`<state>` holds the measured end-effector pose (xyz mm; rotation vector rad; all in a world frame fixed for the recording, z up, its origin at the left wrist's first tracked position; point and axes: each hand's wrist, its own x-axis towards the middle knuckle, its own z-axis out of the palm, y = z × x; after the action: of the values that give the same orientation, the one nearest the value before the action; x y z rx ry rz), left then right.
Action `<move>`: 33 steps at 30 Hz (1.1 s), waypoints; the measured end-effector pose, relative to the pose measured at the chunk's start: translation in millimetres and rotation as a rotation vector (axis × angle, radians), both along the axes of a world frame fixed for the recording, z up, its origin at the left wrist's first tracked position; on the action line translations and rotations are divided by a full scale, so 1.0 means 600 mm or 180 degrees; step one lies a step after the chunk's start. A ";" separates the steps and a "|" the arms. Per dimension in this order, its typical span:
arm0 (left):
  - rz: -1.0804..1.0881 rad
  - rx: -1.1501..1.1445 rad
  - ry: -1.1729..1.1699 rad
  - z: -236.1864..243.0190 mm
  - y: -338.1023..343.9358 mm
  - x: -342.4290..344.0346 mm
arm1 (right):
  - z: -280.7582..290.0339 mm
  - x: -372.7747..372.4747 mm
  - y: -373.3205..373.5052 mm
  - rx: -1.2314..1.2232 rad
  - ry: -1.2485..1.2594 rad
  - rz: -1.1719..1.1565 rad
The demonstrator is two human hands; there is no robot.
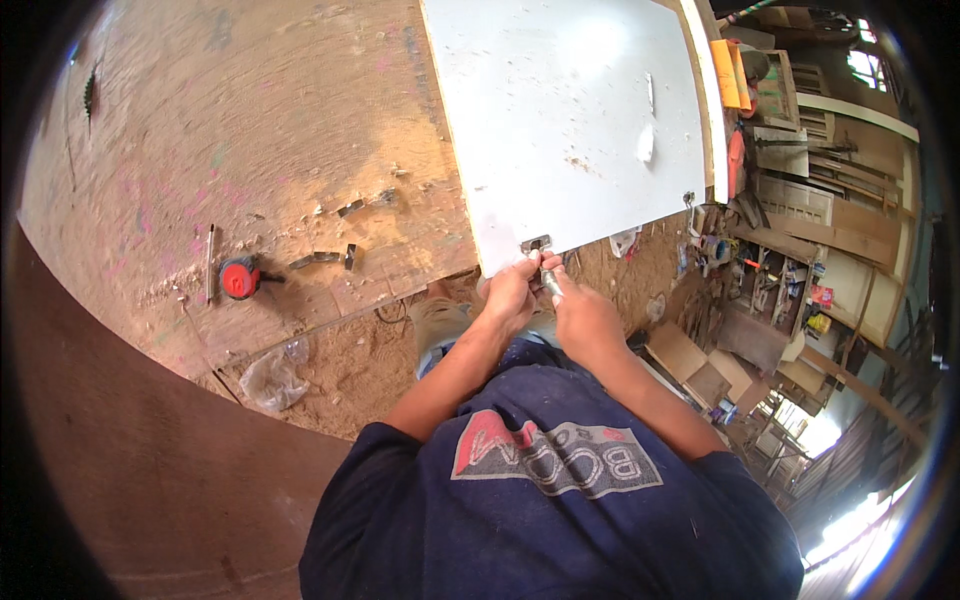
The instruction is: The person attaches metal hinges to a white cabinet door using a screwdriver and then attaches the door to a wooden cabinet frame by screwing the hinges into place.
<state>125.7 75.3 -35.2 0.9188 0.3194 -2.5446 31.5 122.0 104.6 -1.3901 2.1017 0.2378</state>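
Observation:
At the near edge of a white panel (570, 120), a metal hinge (536, 243) is fitted. My right hand (583, 318) is closed round a silver tool (550, 280), apparently a driver, angled toward that hinge. My left hand (507, 296) is closed at the panel's edge, fingertips at the tool's front end just below the hinge; exactly what it pinches is hidden. A second hinge (688, 198) is at the panel's near right corner.
The wooden worktop (250, 100) carries a red tape measure (240, 280), a pencil (210, 265), loose hinges (350, 256) and shavings. A plastic bag (272, 380) lies on the sawdust-covered floor below. Wooden boards (850, 230) and cluttered shelving (770, 310) are at the right.

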 end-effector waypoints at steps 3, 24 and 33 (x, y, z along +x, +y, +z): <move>0.0131 -0.0018 0.0404 -0.009 0.005 0.005 | -0.012 -0.063 -0.001 0.0554 -0.3509 -0.4179; 0.0150 0.0019 -0.0118 -0.019 0.010 -0.014 | 0.012 -0.003 0.002 0.0301 -0.2821 -0.3788; -0.0028 -0.0037 0.0154 -0.028 0.013 0.015 | -0.001 -0.027 -0.023 0.0625 -0.2307 -0.3341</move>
<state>134.5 83.4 -52.0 0.8572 0.3153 -2.5773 15.6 107.9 103.8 -0.0786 1.8070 -0.4172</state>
